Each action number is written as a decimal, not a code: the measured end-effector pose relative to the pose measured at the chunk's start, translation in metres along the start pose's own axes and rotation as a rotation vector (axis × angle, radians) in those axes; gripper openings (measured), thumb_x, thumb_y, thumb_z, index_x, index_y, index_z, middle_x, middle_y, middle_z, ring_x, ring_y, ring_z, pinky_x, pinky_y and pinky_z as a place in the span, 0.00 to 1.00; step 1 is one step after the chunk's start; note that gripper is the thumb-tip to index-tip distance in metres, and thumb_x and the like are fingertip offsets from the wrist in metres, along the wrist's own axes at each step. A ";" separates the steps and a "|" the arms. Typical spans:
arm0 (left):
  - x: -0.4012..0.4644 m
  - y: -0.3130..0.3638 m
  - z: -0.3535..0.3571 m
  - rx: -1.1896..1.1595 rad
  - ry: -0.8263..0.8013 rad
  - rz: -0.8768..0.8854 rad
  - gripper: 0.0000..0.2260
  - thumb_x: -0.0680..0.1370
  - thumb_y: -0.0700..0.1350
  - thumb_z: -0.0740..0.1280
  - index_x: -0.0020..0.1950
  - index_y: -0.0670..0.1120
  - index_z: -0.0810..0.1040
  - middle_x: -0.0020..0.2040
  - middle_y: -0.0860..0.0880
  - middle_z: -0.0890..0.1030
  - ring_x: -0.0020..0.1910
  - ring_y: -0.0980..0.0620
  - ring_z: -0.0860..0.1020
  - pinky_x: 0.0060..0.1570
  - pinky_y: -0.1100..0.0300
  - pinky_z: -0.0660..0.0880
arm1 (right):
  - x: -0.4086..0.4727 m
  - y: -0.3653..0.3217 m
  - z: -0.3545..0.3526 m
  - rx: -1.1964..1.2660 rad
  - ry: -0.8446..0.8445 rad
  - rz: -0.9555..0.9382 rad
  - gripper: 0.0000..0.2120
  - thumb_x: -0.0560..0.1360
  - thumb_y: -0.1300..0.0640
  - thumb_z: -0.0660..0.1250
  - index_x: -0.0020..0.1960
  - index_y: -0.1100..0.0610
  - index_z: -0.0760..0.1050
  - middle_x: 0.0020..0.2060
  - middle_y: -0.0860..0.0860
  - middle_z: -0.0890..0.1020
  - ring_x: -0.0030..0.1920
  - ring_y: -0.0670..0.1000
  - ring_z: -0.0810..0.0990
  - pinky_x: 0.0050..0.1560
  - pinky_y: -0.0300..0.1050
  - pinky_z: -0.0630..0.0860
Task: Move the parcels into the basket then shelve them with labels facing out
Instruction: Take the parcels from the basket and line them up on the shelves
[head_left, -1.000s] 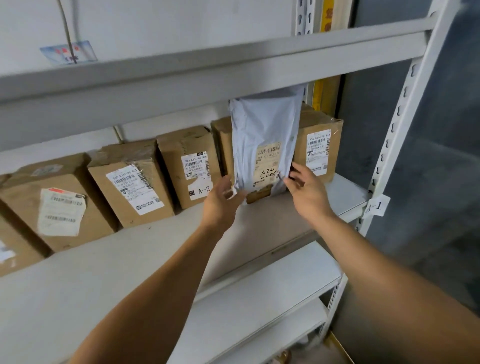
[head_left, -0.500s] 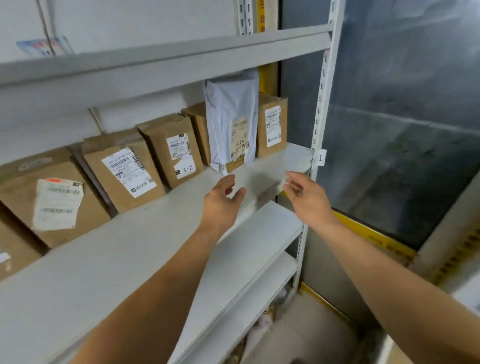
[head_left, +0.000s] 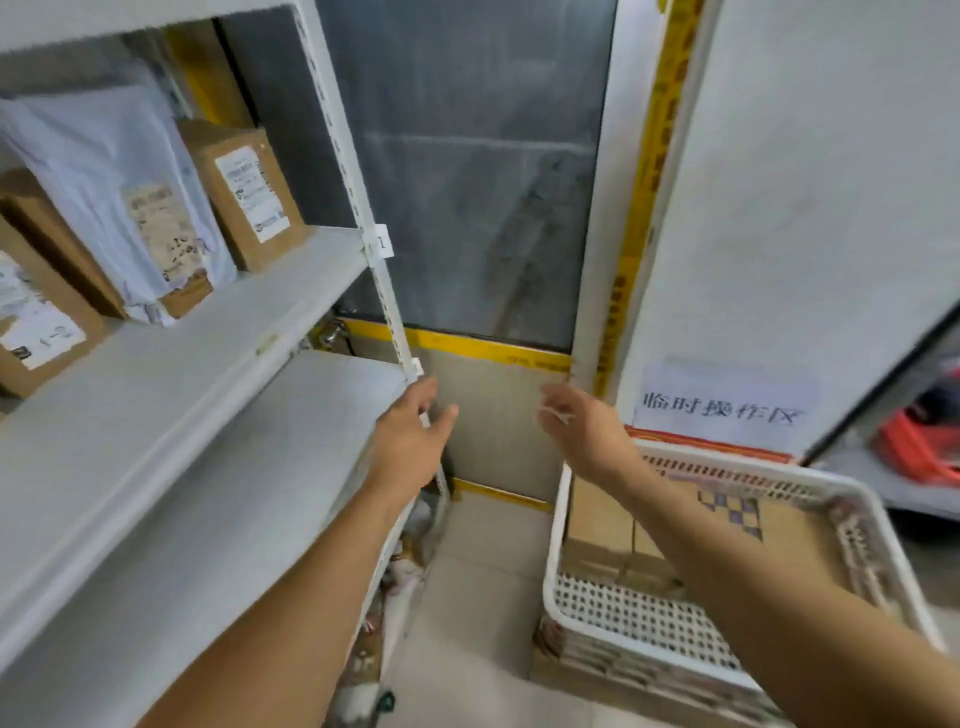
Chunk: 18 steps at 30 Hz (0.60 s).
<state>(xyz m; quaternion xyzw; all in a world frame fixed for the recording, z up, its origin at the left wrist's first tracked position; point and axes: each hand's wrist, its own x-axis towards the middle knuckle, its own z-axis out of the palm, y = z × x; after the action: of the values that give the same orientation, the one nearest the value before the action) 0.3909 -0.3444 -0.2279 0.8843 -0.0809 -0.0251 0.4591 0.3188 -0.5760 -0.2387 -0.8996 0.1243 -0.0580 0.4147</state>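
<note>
My left hand (head_left: 410, 441) and right hand (head_left: 582, 431) hang empty, fingers loose. The basket (head_left: 644, 618) holds cardboard parcels (head_left: 602, 525).

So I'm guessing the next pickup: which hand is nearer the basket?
Right. The right hand hovers just above the basket's far left corner; the left hand is further left, by the shelf post.

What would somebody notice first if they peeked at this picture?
Two bare arms reach out, the left hand and right hand both empty. At lower right a white basket holds cardboard parcels. At upper left a grey mailer bag stands among labelled boxes on the white shelf.
</note>
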 end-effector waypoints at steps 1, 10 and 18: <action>-0.004 0.005 0.022 0.015 -0.034 -0.010 0.21 0.82 0.54 0.71 0.74 0.55 0.76 0.66 0.52 0.82 0.65 0.51 0.80 0.67 0.56 0.75 | -0.012 0.022 -0.009 0.017 -0.001 0.040 0.20 0.84 0.49 0.67 0.75 0.51 0.75 0.66 0.50 0.83 0.65 0.52 0.82 0.63 0.45 0.76; -0.061 0.048 0.211 0.057 -0.300 -0.094 0.22 0.83 0.52 0.70 0.77 0.52 0.74 0.72 0.52 0.79 0.70 0.52 0.76 0.62 0.59 0.71 | -0.097 0.194 -0.079 -0.013 -0.062 0.359 0.21 0.85 0.50 0.65 0.77 0.52 0.72 0.69 0.51 0.80 0.66 0.53 0.80 0.65 0.50 0.77; -0.069 0.050 0.323 0.129 -0.516 -0.133 0.25 0.84 0.55 0.68 0.80 0.53 0.71 0.75 0.50 0.76 0.72 0.50 0.75 0.73 0.49 0.73 | -0.125 0.283 -0.106 0.037 0.011 0.561 0.23 0.85 0.52 0.65 0.79 0.53 0.69 0.74 0.51 0.76 0.72 0.53 0.77 0.65 0.45 0.76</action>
<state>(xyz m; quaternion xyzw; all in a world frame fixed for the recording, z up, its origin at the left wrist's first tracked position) 0.2786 -0.6226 -0.3755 0.8794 -0.1382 -0.2744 0.3636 0.1266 -0.7964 -0.3846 -0.8220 0.3697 0.0520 0.4301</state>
